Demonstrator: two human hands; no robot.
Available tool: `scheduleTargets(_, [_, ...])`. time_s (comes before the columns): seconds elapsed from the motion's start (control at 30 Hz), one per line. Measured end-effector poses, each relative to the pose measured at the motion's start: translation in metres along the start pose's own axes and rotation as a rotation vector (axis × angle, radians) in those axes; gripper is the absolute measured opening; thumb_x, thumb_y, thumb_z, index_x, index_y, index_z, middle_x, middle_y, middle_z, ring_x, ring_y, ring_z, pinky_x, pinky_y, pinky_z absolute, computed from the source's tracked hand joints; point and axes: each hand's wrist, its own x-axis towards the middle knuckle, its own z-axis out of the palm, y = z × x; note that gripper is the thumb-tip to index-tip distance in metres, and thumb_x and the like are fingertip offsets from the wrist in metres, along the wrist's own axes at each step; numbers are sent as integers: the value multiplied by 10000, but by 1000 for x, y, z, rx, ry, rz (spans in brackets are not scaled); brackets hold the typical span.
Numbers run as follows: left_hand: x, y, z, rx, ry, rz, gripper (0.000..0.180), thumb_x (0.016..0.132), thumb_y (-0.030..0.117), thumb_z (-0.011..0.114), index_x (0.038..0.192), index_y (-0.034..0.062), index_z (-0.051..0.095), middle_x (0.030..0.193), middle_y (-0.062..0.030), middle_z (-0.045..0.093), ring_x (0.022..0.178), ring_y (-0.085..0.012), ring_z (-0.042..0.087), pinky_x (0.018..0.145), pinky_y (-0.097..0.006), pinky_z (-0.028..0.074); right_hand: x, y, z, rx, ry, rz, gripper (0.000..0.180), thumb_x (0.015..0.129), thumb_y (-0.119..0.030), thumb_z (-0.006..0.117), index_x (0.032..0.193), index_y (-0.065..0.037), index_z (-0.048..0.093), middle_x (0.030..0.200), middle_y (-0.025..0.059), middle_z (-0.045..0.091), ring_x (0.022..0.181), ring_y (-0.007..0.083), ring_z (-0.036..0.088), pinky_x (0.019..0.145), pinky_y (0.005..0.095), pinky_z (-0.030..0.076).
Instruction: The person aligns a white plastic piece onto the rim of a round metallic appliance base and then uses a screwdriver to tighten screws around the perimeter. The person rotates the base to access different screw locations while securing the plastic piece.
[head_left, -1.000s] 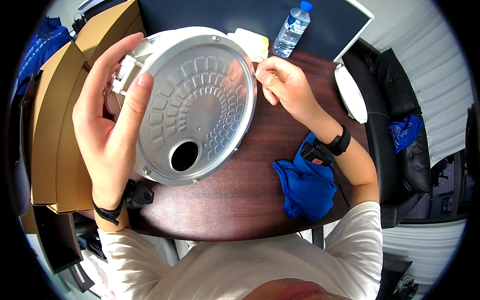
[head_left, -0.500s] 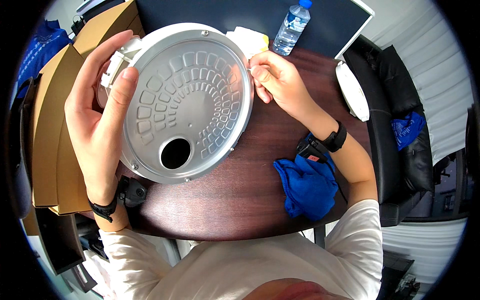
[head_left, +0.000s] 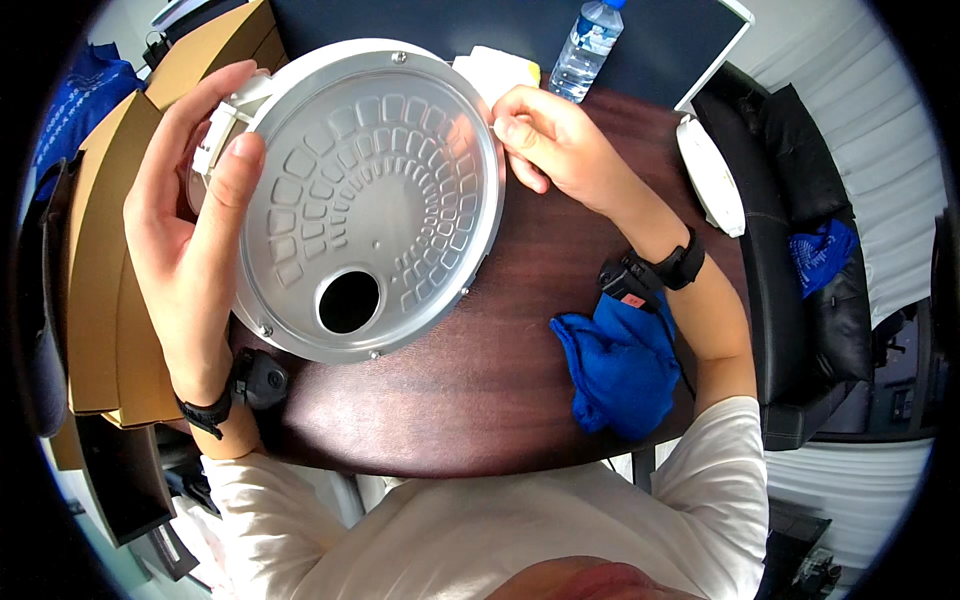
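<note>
Clearly your left hand (head_left: 190, 230) clamps the round metal lid (head_left: 365, 200) tilted up, so your right hand (head_left: 550, 150), fingers pinched together, reaches its far rim

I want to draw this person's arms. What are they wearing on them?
Both hands are bare, left hand and right hand. Each wrist has a black strap with a small black device: left wrist device, right wrist device. White sleeves stop around the elbows.

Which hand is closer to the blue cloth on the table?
Right. The right hand pinches the round metal lid's edge, up the table from the blue cloth. The left hand grips the lid's far side, farther off.
</note>
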Motion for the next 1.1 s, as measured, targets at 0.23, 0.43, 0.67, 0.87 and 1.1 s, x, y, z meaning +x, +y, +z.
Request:
scheduleTargets(0.23, [5,-14,-5,-109,24,-34,456,924,282,716,1287,20,629,1150,-114,680,1039,-175,654,934,-283,495,12,6,-1,-81,-22,-104,205,1068,-255,515,1044,-56,558,824,5,568,577,53,506,521,197,403])
scheduleTargets(0.43, [11,-19,-16,-116,-51,-71,592,830,309,794,1313,26,597,1150,-125,670,1039,-216,669,927,-321,530,25,22,18,-125,171,-365,269,1041,-199,567,1229,-7,560,1125,49,621,1057,109,593,954,268,482])
scheduleTargets(0.67, [17,-21,-14,-165,23,-194,556,842,169,693,1349,-27,576,1250,-162,651,1006,-181,673,878,-275,544,33,22,31,-101,187,-423,411,1053,-262,544,1370,-2,517,1232,86,613,1119,157,595,987,287,478])
scheduleTargets(0.87, [20,-23,-19,-151,19,-203,543,841,153,694,1338,-34,579,1220,-143,658,983,-159,668,870,-250,535,38,26,33,-154,234,-449,416,1042,-297,562,1347,-14,549,1245,89,579,1131,154,583,974,287,485])
scheduleTargets(1.1, [22,-22,-17,-214,2,-216,533,850,137,674,1343,-34,567,1155,-139,669,931,-151,680,834,-247,555,34,22,27,-87,178,-391,397,1032,-247,585,1348,-10,549,1242,92,614,1157,160,592,989,293,484])
